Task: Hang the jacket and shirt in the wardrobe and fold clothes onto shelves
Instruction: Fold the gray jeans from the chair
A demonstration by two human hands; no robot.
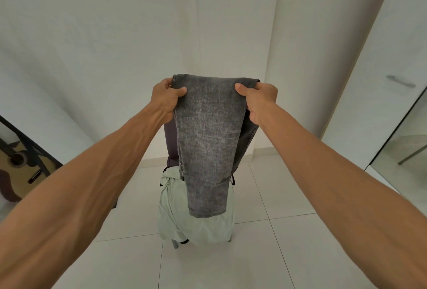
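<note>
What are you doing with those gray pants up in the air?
A person is holding up a pair of gray jeans, folded over at the top. The left hand grips one top corner and the right hand grips the other, so the legs hang down. Underneath, a pale green garment lies on a chair, not yet put away. A white door with a handle is on the right, and a guitar leans on the left.

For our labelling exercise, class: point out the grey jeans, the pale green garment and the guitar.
grey jeans [212,131], head view, middle of the hanging fabric.
pale green garment [175,219], head view, its left drape.
guitar [16,177], head view, wooden top.
</note>
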